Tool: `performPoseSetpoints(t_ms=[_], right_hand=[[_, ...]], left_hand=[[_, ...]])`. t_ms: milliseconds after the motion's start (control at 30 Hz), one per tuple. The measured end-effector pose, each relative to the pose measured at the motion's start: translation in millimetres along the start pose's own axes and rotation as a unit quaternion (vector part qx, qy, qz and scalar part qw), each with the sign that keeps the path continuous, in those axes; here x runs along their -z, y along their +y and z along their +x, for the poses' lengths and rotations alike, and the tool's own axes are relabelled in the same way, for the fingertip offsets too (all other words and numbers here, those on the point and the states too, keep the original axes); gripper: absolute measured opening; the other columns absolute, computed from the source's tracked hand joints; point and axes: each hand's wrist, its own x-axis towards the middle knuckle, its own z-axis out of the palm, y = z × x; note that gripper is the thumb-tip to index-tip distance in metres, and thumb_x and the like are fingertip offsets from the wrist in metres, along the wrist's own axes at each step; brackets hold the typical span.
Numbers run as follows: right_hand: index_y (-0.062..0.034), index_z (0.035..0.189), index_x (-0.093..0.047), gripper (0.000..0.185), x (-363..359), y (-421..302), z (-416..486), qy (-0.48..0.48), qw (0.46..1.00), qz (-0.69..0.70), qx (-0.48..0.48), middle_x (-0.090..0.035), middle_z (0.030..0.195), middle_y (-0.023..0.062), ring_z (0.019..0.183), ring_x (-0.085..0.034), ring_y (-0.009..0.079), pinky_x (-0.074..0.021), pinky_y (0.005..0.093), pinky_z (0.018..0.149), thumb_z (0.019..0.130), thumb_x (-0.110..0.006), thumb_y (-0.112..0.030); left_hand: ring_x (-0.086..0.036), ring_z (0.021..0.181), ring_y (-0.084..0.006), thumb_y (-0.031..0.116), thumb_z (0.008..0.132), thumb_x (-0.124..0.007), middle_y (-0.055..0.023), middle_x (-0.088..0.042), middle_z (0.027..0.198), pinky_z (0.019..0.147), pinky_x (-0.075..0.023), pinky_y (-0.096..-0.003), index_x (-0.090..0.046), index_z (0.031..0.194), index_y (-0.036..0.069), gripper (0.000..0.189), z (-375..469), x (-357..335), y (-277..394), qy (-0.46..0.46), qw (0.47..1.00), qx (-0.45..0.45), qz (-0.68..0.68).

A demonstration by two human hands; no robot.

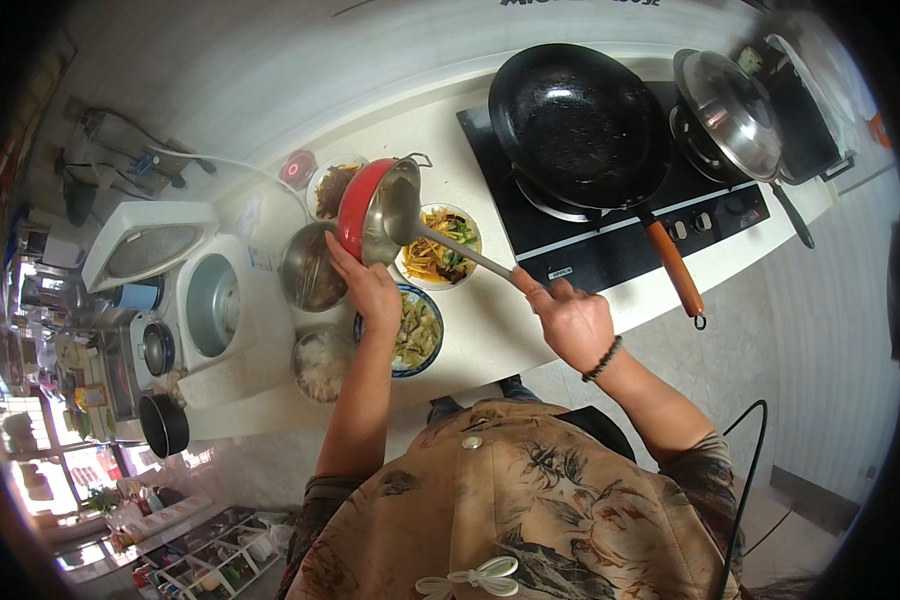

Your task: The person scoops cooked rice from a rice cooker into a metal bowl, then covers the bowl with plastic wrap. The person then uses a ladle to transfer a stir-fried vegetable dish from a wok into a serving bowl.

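Note:
My left hand [373, 292] supports a red metal bowl [358, 206] by its outer side. The bowl is tilted, its steel inside turned to the right, and a wire loop shows at its rim. In my right hand [574, 319] is the handle of a metal ladle [469, 251]; the ladle's head is at the bowl's mouth. Just right of the bowl sits a plate of shredded vegetables [442, 247]. Below that, partly behind my left wrist, a blue-rimmed bowl [441, 330] holds green cooked vegetables. A steel bowl [292, 266] under clear film stands left of my fingers.
A black wok [577, 127] with a wooden handle [673, 266] rests on the gas stove [510, 217]; a lidded pan [727, 112] stands beside it. An opened rice cooker [214, 300] is at left, near a bowl of white food [322, 364]. A dark-food plate [334, 191] lies behind.

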Motion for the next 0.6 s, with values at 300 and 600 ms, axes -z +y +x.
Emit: performPoseSetpoints(t_ms=[300, 600], right_hand=[[-0.0222, 0.127, -0.054, 0.061, 5, 18, -29, -0.011, 1.0, -0.001, -0.026, -0.051, 0.065, 0.0042, 0.043, -0.053, 0.018, -0.0463, 0.0294, 0.042, 0.068, -0.059, -0.004], [-0.0204, 0.123, -0.058, 0.053, -10, 14, -37, 0.028, 0.999, 0.026, 0.01, -0.047, 0.06, 0.0035, 0.042, -0.05, 0.0176, -0.0432, 0.0297, 0.038, 0.072, -0.062, -0.005]], left_hand=[[-0.029, 0.124, -0.0503, -0.001, 0.075, -0.041, -0.0336, -0.026, 0.137, 0.101, -0.0295, -0.0494, -0.007, 0.144, 0.004, 0.077, 4, 4, -11, 0.038, 0.998, -0.04, -0.019], [-0.031, 0.127, -0.0441, -0.002, 0.075, -0.04, -0.032, -0.026, 0.138, 0.106, -0.0257, -0.044, -0.01, 0.143, -0.003, 0.074, 10, 0, -25, 0.027, 0.994, 0.02, -0.106]])
